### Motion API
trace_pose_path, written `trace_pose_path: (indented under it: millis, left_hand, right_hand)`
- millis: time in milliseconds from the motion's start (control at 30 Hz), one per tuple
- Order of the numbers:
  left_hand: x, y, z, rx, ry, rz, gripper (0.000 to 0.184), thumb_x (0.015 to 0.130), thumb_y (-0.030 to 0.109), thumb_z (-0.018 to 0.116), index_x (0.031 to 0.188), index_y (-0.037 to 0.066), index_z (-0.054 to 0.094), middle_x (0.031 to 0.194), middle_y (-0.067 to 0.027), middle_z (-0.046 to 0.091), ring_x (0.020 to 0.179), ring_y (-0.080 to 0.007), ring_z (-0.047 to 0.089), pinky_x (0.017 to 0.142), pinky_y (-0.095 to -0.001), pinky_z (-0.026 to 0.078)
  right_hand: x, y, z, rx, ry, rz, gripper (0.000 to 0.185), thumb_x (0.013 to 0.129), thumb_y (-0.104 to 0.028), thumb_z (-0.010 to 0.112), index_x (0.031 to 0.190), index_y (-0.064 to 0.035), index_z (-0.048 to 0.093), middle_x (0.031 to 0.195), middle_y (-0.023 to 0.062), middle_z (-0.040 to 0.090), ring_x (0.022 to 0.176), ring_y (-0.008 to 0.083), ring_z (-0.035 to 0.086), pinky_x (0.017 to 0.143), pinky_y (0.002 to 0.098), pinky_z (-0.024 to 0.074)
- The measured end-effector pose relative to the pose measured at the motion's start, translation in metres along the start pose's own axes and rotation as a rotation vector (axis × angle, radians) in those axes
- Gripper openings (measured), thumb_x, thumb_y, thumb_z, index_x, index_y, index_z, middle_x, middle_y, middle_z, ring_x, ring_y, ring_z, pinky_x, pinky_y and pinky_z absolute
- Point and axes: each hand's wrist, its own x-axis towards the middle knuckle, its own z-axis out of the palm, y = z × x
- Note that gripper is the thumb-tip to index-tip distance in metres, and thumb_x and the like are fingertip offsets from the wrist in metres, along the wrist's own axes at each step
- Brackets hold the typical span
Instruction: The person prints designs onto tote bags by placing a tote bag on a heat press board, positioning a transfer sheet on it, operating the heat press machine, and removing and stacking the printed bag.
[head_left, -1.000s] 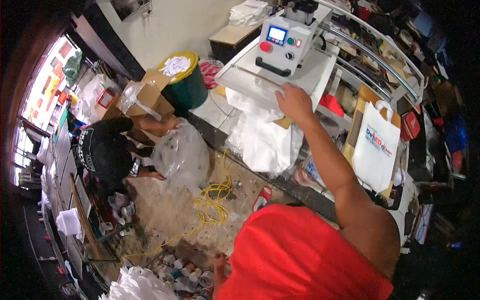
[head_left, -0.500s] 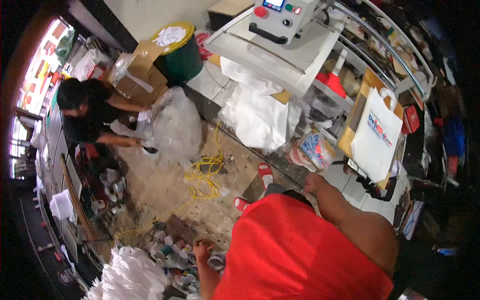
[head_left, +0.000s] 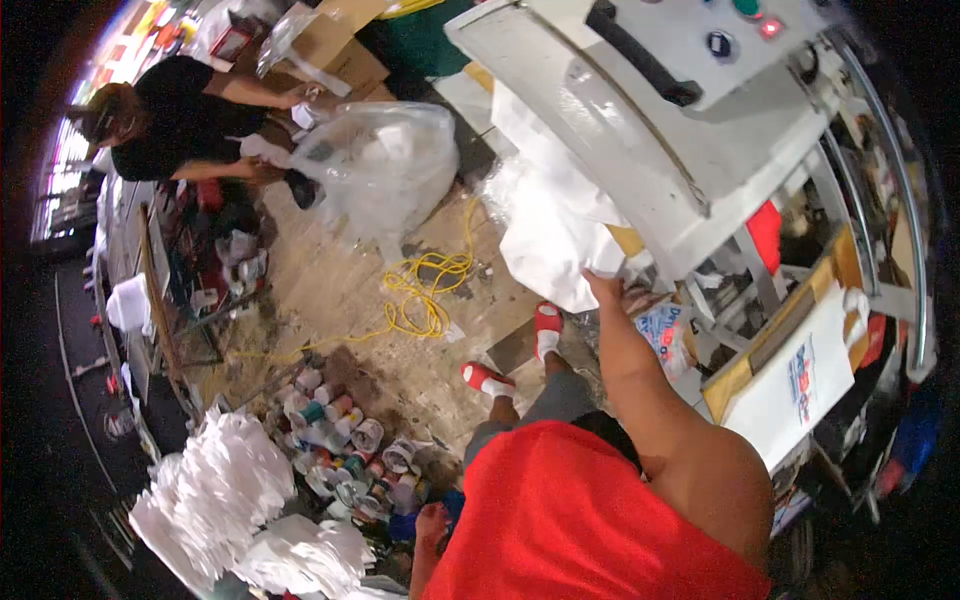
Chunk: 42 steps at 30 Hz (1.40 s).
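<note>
My right hand (head_left: 604, 288) reaches out to the lower right edge of a pile of white bags (head_left: 560, 245) under the white machine. Its fingertips meet that edge, but whether they grip it is unclear. My left hand (head_left: 432, 524) hangs low beside my red shirt with its fingers curled, and nothing shows in it. Near it lie several small jars and tubs (head_left: 350, 430) on the floor. A white bag with blue and red print (head_left: 805, 385) lies flat on a board to the right of my right arm.
A white press machine (head_left: 590, 90) with a black handle stands at upper right. Yellow cord (head_left: 420, 300) lies tangled on the floor. At left, a co-worker (head_left: 190, 120) in black handles a clear plastic sack (head_left: 400, 170). White stacks (head_left: 215, 490) fill the lower left.
My right hand has swung forward from beside my body to the white bags. My view has shifted, bringing the machine closer. The left hand stays low at my side.
</note>
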Motion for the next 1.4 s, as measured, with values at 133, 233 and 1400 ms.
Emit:
trace_pose_path:
  millis: [133, 233, 1400]
  left_hand:
    - [0.005, -0.062, 0.019, -0.245, 0.059, 0.070, 0.026, 0.093, 0.021, 0.059, 0.109, 0.001, 0.058, 0.084, -0.0062, 0.066, 0.069, -0.0171, 0.064, 0.061, -0.0315, 0.053]
    - [0.004, -0.058, 0.019, -0.151, 0.086, 0.086, 0.026, 0.094, 0.024, 0.059, 0.107, 0.002, 0.059, 0.080, -0.0058, 0.065, 0.069, -0.0169, 0.064, 0.060, -0.0310, 0.052]
    - [0.089, 0.004, 0.054, -0.937, -1.038, 0.136, 0.093, 0.079, 0.071, 0.060, 0.146, 0.012, 0.035, 0.149, -0.0148, 0.037, 0.133, -0.0377, 0.040, 0.105, -0.0560, 0.038]
  right_hand:
    - [-0.001, 0.004, 0.009, -0.049, 0.054, 0.081, 0.124, 0.057, -0.053, 0.086, 0.137, 0.0191, 0.023, 0.143, 0.0337, 0.035, 0.134, 0.0388, 0.039, 0.111, 0.0406, 0.0345]
    - [0.018, 0.029, 0.013, 0.071, 0.232, 0.057, 0.102, 0.060, -0.046, 0.085, 0.131, 0.0130, 0.040, 0.131, 0.0279, 0.052, 0.124, 0.0398, 0.049, 0.106, 0.0425, 0.0388]
    - [-0.430, 0.048, -0.051, 0.263, -1.506, -0.370, 0.062, 0.086, -0.016, 0.070, 0.138, -0.0001, 0.040, 0.120, 0.0124, 0.061, 0.101, 0.0213, 0.063, 0.088, 0.0385, 0.0527]
